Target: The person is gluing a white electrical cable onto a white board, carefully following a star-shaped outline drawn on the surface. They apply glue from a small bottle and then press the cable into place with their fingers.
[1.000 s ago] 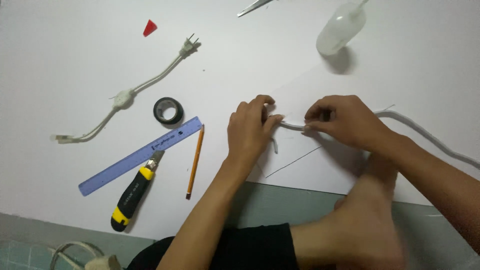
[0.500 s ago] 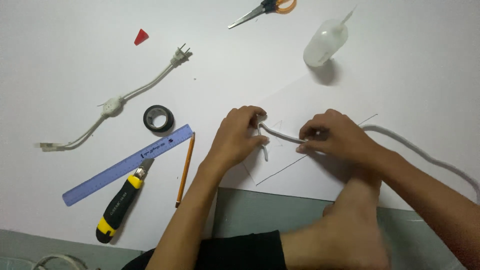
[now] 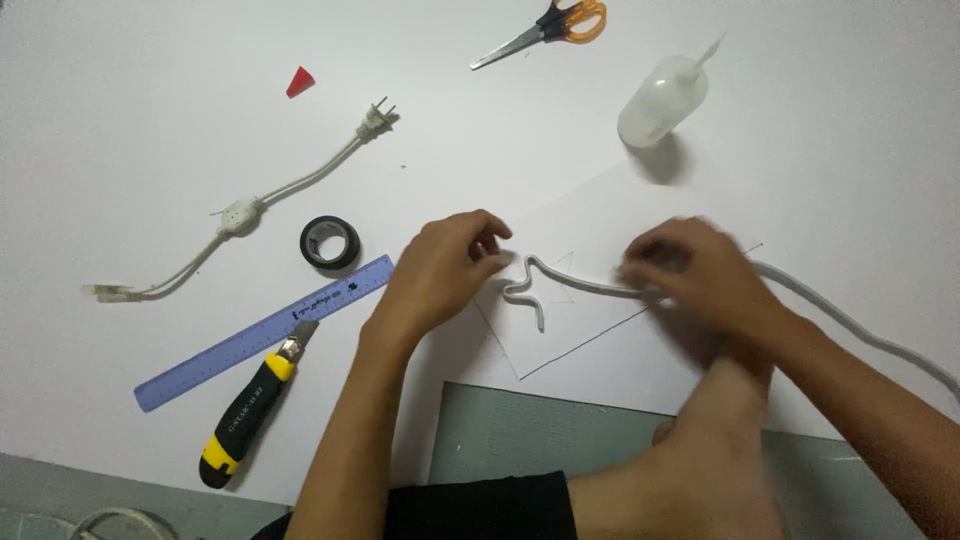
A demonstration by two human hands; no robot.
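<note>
Left hand (image 3: 440, 265) pinching the bent end of a white flexible tube (image 3: 560, 288), grip narrow around the peak of the bend. Right hand (image 3: 700, 275) blurred, closed over the same white flexible tube further along its length, grip holding it against a white paper sheet (image 3: 600, 345) marked with thin pencil lines. Tube trailing off right of the paper, across the white desk (image 3: 150, 120). Left of the paper: black tape roll (image 3: 330, 242), blue ruler (image 3: 265, 332), yellow-and-black utility knife (image 3: 255, 405), white power cord with plug (image 3: 250, 210), small red cone (image 3: 298, 81). Above the paper: orange-handled scissors (image 3: 545, 28), clear squeeze bottle (image 3: 662, 100).
</note>
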